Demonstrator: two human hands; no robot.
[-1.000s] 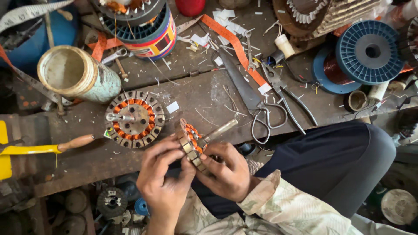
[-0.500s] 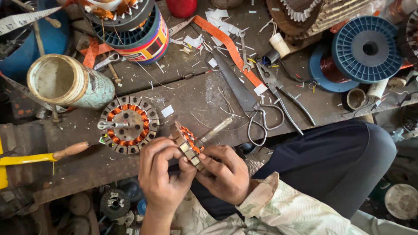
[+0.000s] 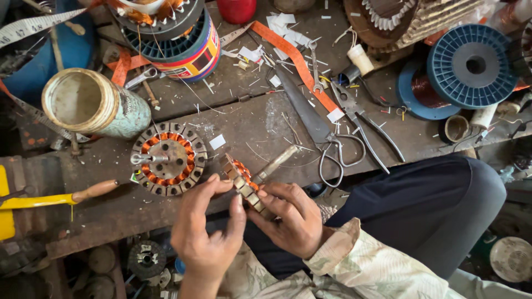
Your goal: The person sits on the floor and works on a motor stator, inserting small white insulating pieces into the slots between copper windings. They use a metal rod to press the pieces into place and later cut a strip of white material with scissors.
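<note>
Head-camera view: a small wound motor stator [image 3: 242, 178] with orange coils is held on edge at the near side of the wooden workbench [image 3: 249, 124], above the lap. It is pinched by the closed fingers of the left hand [image 3: 208, 232], and the right hand [image 3: 291, 218] is curled around its lower end. A larger stator [image 3: 168, 158] lies flat just left. Scissors [image 3: 335, 155] and pliers [image 3: 363, 119] lie right.
</note>
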